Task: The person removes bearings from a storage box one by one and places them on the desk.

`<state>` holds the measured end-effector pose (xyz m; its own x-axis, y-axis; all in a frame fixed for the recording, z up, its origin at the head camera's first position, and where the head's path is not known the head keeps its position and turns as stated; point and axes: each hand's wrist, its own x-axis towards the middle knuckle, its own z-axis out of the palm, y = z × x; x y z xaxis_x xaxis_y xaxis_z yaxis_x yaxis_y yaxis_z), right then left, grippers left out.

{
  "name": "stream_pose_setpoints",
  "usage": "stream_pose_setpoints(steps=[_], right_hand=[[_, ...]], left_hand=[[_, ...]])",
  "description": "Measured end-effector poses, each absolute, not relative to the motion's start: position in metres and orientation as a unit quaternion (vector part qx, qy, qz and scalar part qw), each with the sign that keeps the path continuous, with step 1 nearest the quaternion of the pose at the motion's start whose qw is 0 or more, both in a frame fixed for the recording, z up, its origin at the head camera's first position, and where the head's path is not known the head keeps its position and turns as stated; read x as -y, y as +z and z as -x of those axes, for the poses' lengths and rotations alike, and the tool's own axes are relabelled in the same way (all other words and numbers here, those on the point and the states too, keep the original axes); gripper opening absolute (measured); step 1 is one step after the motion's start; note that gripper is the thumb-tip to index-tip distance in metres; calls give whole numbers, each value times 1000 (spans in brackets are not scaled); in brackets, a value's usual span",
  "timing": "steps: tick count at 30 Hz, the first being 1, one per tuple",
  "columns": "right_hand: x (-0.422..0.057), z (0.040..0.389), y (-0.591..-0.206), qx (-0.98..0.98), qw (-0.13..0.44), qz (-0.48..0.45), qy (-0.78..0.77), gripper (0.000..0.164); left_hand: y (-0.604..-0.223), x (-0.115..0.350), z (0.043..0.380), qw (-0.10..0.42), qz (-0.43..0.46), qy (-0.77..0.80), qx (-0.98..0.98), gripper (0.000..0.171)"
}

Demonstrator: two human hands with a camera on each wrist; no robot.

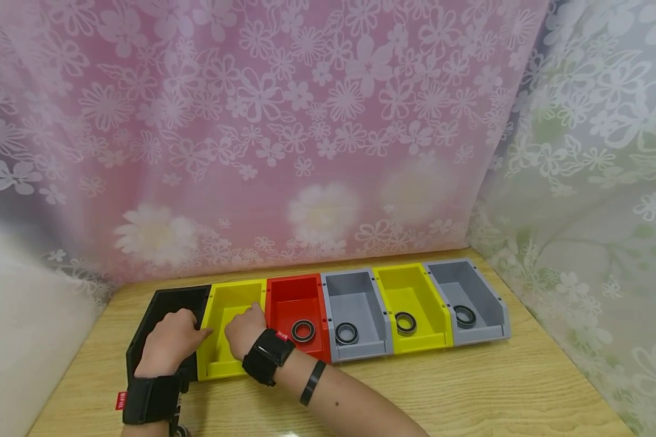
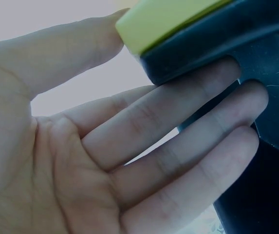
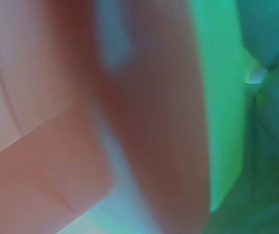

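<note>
My left hand (image 1: 169, 340) is over the black bin (image 1: 181, 297). Its long fingers extend almost straight along the bin wall in the left wrist view, with the thumb apart from them at the yellow rim (image 2: 173, 22). No part shows in that palm. At the left yellow bin (image 1: 237, 294), my right hand (image 1: 245, 332) reaches in from the front, knuckles up. Its fingers are hidden from above and blurred in the right wrist view, so I cannot tell whether it holds anything. A yellow-green wall (image 3: 222, 107) stands beside them.
Right of the hands, a red bin (image 1: 293, 285), a grey bin (image 1: 355, 303), another yellow bin (image 1: 410, 291) and an end grey bin (image 1: 461, 285) each contain one ball bearing. Part of a ring (image 1: 182, 431) shows by the left wrist on the wooden table (image 1: 415, 388).
</note>
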<state>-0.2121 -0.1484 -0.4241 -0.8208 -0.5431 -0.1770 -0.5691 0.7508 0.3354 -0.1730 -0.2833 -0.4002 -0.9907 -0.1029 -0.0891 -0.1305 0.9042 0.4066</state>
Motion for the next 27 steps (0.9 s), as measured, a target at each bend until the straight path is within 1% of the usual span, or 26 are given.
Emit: stream_pose_setpoints(steps=[12, 19, 24, 27], right_hand=[[148, 212, -428, -935, 22, 290, 201, 11], [145, 213, -426, -930, 24, 314, 190, 11], [139, 211, -417, -929, -6, 349, 121, 20], [133, 209, -406, -929, -7, 363, 69, 26]], left_hand=[[-401, 283, 173, 34, 60, 212, -975, 52], [-403, 284, 173, 33, 61, 215, -974, 53], [-403, 285, 174, 27, 59, 213, -975, 52], [-403, 285, 174, 26, 56, 211, -976, 52]])
